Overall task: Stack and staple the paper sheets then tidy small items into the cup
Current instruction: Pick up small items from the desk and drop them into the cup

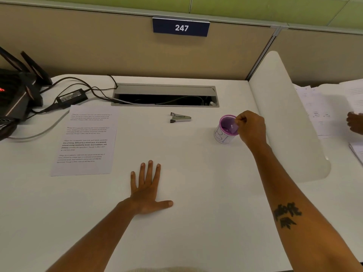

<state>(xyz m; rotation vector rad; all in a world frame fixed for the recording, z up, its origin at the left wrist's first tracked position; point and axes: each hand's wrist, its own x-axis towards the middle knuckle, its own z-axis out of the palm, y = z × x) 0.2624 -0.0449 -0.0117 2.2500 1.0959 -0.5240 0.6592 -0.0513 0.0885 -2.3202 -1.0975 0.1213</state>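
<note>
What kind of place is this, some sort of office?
Most likely an office or study cubicle: a white desk with fabric partition walls, a numbered sign "247", and a cable hatch set into the desk.

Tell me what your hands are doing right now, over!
Right hand at the purple cup rim, fingers pinched, what they hold unclear. Left hand flat on the desk, empty. Paper stacked left, stapler lying loose. Nothing blocking.
</note>
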